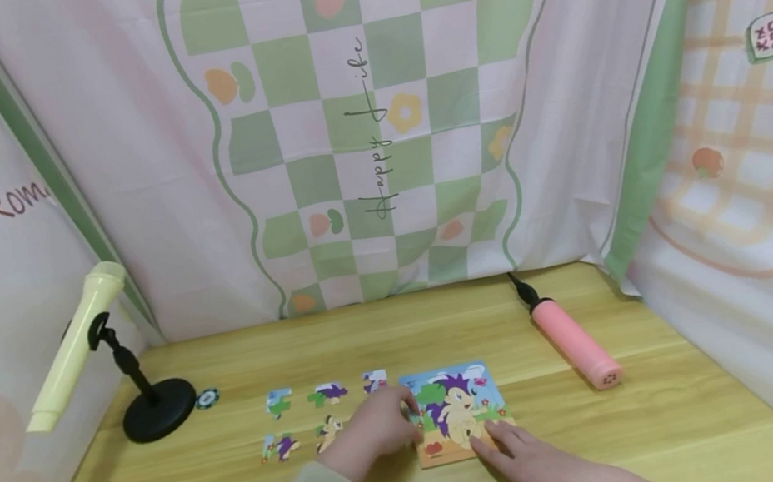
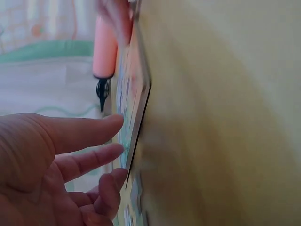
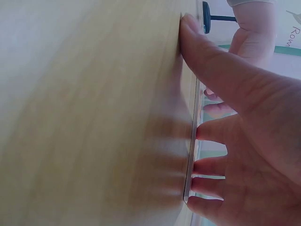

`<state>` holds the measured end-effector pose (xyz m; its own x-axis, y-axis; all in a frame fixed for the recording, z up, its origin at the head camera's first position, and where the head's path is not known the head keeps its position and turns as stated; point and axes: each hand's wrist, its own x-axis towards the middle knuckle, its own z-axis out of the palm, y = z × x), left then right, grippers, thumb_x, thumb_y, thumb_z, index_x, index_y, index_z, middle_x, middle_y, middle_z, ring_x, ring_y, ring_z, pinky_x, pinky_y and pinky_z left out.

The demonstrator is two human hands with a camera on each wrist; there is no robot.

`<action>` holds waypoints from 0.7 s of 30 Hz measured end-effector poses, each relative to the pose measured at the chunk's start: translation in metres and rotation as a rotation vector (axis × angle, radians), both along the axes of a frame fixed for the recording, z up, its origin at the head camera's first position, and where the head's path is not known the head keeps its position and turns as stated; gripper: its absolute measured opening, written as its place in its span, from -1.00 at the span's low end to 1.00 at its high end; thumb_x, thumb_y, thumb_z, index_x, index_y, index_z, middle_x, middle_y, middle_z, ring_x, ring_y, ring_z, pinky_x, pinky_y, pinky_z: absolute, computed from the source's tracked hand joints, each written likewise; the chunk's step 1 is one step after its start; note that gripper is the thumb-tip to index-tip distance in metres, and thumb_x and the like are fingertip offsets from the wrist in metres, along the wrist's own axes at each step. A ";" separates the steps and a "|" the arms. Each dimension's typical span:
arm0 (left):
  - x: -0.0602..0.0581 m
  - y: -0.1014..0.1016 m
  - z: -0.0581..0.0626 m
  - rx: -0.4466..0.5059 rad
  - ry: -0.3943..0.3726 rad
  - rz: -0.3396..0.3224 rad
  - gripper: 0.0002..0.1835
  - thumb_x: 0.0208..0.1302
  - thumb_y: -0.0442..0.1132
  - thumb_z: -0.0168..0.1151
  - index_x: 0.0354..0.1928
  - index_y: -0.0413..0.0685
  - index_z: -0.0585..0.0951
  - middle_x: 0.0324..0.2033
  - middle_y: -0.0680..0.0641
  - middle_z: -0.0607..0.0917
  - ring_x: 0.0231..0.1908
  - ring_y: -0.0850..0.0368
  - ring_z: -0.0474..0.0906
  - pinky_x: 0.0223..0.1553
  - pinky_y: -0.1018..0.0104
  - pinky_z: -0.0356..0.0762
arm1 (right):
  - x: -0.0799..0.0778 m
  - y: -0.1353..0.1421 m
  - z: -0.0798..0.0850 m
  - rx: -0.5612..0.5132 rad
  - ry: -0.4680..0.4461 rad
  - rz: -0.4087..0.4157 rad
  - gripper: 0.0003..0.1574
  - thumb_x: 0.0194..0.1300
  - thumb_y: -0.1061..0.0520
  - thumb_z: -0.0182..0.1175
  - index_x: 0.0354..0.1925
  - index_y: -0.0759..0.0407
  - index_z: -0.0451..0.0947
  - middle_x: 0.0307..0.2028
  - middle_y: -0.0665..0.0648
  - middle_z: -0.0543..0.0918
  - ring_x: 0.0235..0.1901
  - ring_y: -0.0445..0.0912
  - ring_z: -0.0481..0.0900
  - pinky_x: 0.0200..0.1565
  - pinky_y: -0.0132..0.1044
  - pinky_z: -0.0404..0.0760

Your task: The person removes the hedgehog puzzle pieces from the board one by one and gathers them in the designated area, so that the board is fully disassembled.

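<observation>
A square picture puzzle (image 1: 457, 398) with a purple-haired hedgehog lies flat on the table, its picture looking whole where it shows. My left hand (image 1: 385, 425) is at its left edge, thumb and fingertips touching the picture side; in the left wrist view the thumb (image 2: 89, 129) is straight and nothing shows between the fingers. My right hand (image 1: 543, 461) rests straight fingers on the lower right edge of the puzzle, and in the right wrist view its thumb (image 3: 211, 59) reaches down to the tabletop. Part of the puzzle's left side is hidden behind my left hand.
Left of the puzzle lie several loose puzzle pieces (image 1: 327, 394) in two rows. A pale yellow microphone (image 1: 80, 344) on a black stand (image 1: 158, 408) is at the left, beside a small round chip (image 1: 207, 398). A pink hand pump (image 1: 577, 341) lies at the right. Curtains (image 1: 409, 145) hang behind.
</observation>
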<state>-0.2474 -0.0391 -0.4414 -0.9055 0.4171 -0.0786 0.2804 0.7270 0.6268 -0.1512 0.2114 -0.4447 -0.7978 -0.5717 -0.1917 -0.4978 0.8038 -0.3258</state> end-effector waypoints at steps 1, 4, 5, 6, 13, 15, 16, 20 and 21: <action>0.003 0.002 0.000 -0.015 0.001 -0.003 -0.67 -0.09 -0.22 0.54 -0.27 0.02 0.60 -0.31 0.03 0.56 -0.36 0.09 0.45 -0.28 0.12 0.51 | 0.000 0.000 0.000 0.003 0.002 0.000 0.37 -0.06 -0.58 0.25 0.49 0.15 0.15 0.43 0.44 0.13 0.37 0.34 0.13 0.18 0.28 0.33; 0.008 0.007 0.003 -0.049 0.017 -0.009 -0.63 -0.12 -0.18 0.56 -0.27 0.00 0.58 -0.36 0.05 0.54 -0.36 0.10 0.46 -0.22 0.09 0.53 | 0.000 0.000 -0.001 0.002 0.005 0.004 0.37 -0.06 -0.58 0.25 0.49 0.15 0.15 0.42 0.44 0.12 0.37 0.35 0.13 0.18 0.28 0.33; 0.010 0.008 0.003 -0.056 0.023 -0.010 -0.62 -0.12 -0.18 0.57 -0.26 -0.01 0.57 -0.37 0.05 0.52 -0.36 0.10 0.45 -0.22 0.09 0.53 | 0.000 0.000 0.000 0.000 0.004 0.006 0.37 -0.06 -0.57 0.26 0.49 0.16 0.15 0.42 0.45 0.12 0.37 0.35 0.13 0.17 0.28 0.33; 0.011 0.009 0.004 -0.063 0.026 -0.009 -0.61 -0.12 -0.17 0.57 -0.27 -0.01 0.56 -0.37 0.05 0.51 -0.37 0.10 0.44 -0.23 0.11 0.52 | 0.000 0.000 0.000 -0.003 0.005 0.009 0.37 -0.05 -0.57 0.26 0.49 0.16 0.14 0.42 0.46 0.12 0.36 0.35 0.13 0.17 0.29 0.34; 0.014 0.010 0.004 -0.105 0.040 -0.035 -0.60 -0.11 -0.07 0.59 -0.35 0.03 0.52 -0.40 0.06 0.45 -0.41 0.13 0.39 -0.30 0.21 0.46 | 0.000 0.000 -0.001 -0.005 0.020 0.014 0.38 -0.06 -0.57 0.26 0.49 0.17 0.14 0.42 0.47 0.12 0.36 0.36 0.14 0.15 0.29 0.35; 0.014 0.010 0.004 -0.099 0.034 -0.039 -0.61 -0.10 -0.08 0.59 -0.36 0.03 0.52 -0.41 0.07 0.45 -0.41 0.14 0.39 -0.30 0.21 0.46 | 0.000 0.000 0.000 -0.012 0.022 0.014 0.39 -0.07 -0.56 0.27 0.49 0.18 0.14 0.42 0.48 0.12 0.36 0.37 0.14 0.15 0.30 0.34; 0.014 0.010 0.004 -0.094 0.028 -0.040 -0.61 -0.10 -0.09 0.59 -0.37 0.02 0.52 -0.41 0.07 0.46 -0.41 0.14 0.39 -0.31 0.21 0.46 | 0.000 0.000 0.000 -0.015 0.020 0.013 0.39 -0.07 -0.56 0.27 0.49 0.18 0.13 0.42 0.48 0.11 0.36 0.37 0.14 0.15 0.31 0.34; 0.015 0.010 0.006 -0.068 -0.005 -0.047 -0.63 -0.11 -0.13 0.58 -0.37 0.01 0.53 -0.44 0.08 0.49 -0.43 0.13 0.41 -0.32 0.20 0.47 | 0.001 -0.001 0.000 -0.022 0.017 0.014 0.38 -0.06 -0.56 0.27 0.49 0.19 0.14 0.41 0.49 0.11 0.36 0.37 0.14 0.15 0.31 0.33; 0.016 0.010 0.006 -0.068 -0.010 -0.049 -0.63 -0.12 -0.14 0.58 -0.37 0.00 0.53 -0.44 0.09 0.49 -0.43 0.13 0.42 -0.32 0.20 0.47 | 0.001 -0.001 0.000 -0.022 0.016 0.015 0.38 -0.05 -0.56 0.27 0.49 0.19 0.14 0.41 0.49 0.11 0.36 0.37 0.14 0.16 0.31 0.33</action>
<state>-0.2318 -0.0291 -0.4358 -0.8829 0.4546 -0.1174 0.3106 0.7531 0.5799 -0.1504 0.2107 -0.4445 -0.7921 -0.5873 -0.1666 -0.5147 0.7892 -0.3350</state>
